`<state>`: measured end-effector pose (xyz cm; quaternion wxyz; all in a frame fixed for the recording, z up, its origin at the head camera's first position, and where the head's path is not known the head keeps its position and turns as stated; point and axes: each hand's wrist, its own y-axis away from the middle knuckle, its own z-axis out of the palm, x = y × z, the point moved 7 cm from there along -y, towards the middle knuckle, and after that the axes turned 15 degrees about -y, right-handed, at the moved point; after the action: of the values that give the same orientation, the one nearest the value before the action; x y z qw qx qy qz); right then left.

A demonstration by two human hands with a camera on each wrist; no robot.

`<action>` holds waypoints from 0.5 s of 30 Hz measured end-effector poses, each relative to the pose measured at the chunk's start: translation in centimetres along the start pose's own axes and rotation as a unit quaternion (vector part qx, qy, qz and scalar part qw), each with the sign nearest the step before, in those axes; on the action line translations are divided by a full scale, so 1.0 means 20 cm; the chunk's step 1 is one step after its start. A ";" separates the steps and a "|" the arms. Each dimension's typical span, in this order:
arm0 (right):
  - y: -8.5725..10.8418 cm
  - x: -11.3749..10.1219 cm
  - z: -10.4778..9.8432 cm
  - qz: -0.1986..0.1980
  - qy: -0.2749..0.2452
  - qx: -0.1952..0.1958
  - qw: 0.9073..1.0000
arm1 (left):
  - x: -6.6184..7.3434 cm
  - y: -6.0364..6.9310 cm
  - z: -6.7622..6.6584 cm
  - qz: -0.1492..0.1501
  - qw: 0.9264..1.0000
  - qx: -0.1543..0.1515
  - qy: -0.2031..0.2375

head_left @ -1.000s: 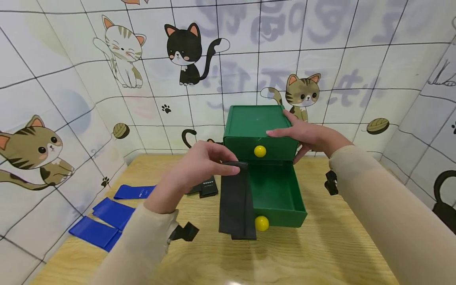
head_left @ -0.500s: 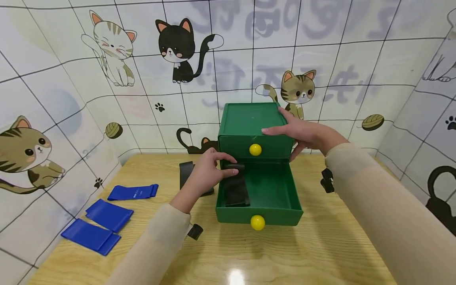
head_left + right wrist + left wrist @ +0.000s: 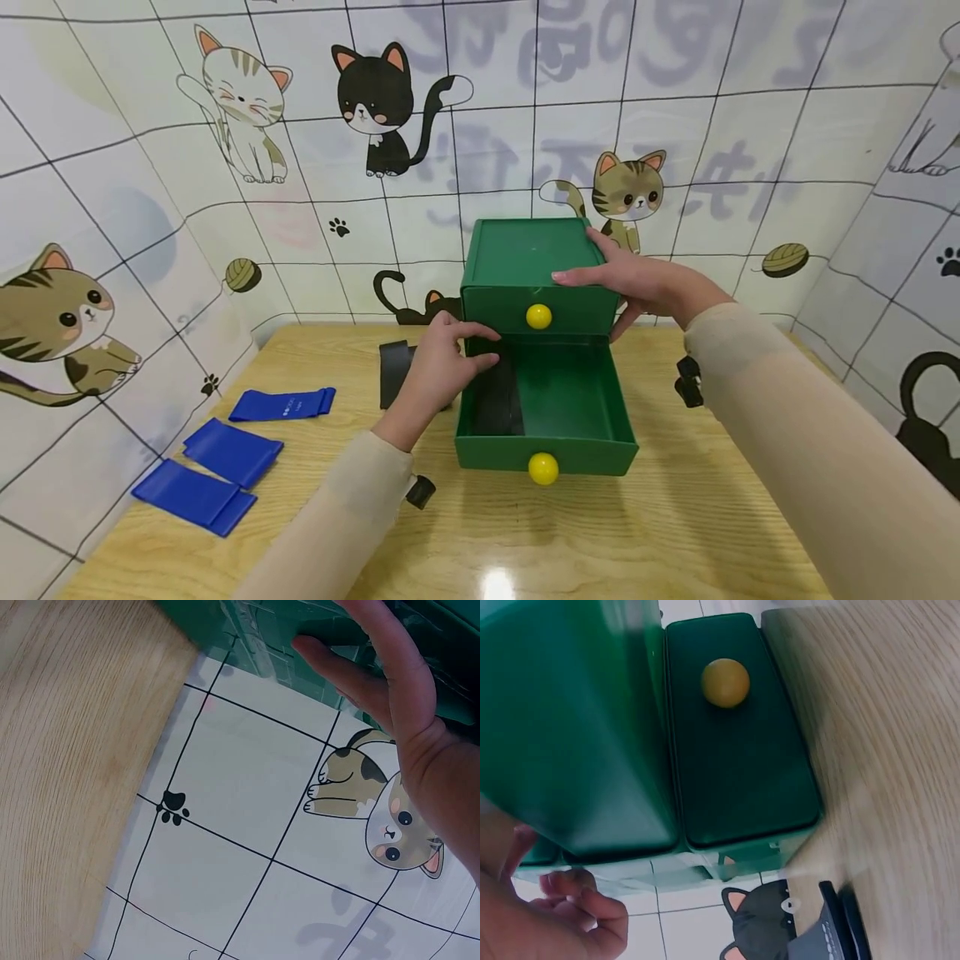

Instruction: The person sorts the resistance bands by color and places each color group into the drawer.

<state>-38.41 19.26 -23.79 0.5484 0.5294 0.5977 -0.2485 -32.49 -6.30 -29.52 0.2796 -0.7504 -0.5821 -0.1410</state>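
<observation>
A small green drawer cabinet (image 3: 528, 250) stands on the table, its lower drawer (image 3: 573, 392) pulled out and its upper one closed. Along the left side of that drawer lies a folded black elastic band (image 3: 497, 400). My left hand (image 3: 438, 367) is over the drawer's left rim, thumb and forefinger apart, holding nothing; in the left wrist view my left hand (image 3: 562, 919) has loosely bent fingers beside the green wall. My right hand (image 3: 637, 279) rests on the cabinet's top and right side with spread fingers. The right wrist view shows my right hand (image 3: 405, 697) against the green side.
Left of the cabinet, more black bands (image 3: 393, 371) lie partly behind my left hand. Blue bands (image 3: 232, 452) lie folded at the table's left. A cat-printed wall covering (image 3: 495, 108) encloses the table's back and sides. Yellow knobs (image 3: 543, 468) stick out from the drawer fronts.
The left hand carried the black band from in front of the drawer into its left side, then let go. The right hand keeps its place on the cabinet.
</observation>
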 end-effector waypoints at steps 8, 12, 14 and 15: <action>0.00 0.00 -0.01 0.000 -0.005 0.000 1.000 | -0.16 -0.04 -0.11 0.029 0.990 0.029 0.134; 0.00 0.00 0.00 0.000 -0.010 -0.004 1.000 | -0.34 -0.11 -0.17 0.008 0.981 0.046 0.188; 0.00 0.01 0.00 0.002 -0.014 -0.004 1.000 | -0.44 -0.15 -0.18 -0.017 0.984 0.045 0.173; 0.00 0.01 0.00 0.003 -0.015 -0.005 1.000 | -0.49 -0.17 -0.19 -0.028 0.986 0.042 0.159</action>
<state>-38.41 19.38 -23.93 0.5605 0.5250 0.5889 -0.2518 -38.06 -15.65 -30.90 0.3957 -0.6893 -0.5568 -0.2415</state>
